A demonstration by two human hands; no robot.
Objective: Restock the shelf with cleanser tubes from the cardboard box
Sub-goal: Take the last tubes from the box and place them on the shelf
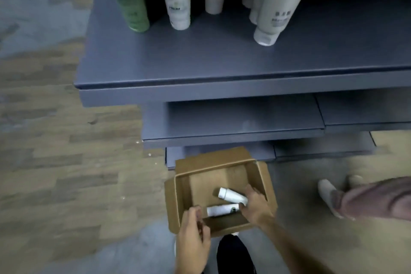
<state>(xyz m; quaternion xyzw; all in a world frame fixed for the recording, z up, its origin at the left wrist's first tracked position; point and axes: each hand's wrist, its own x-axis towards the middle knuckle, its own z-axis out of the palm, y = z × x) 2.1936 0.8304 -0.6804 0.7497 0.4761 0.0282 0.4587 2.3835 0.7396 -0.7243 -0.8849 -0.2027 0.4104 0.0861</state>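
An open cardboard box (189, 187) sits on the floor below the grey shelf (222, 60). Two white cleanser tubes lie inside it. My right hand (255, 204) reaches into the box and closes around the end of the upper tube (226, 193). The lower tube (220, 210) lies loose just left of that hand. My left hand (193, 236) grips the box's near wall with curled fingers. On the shelf stand a dark green tube (131, 0), a green-and-white tube (178, 4) and several pale grey tubes (275, 6).
Lower grey shelves (233, 120) jut out between the top shelf and the box. Another person's shoe (327, 193) and trouser leg (378, 200) stand at the right. My dark shoe (233, 256) is just behind the box. Wood-pattern flooring spreads to the left.
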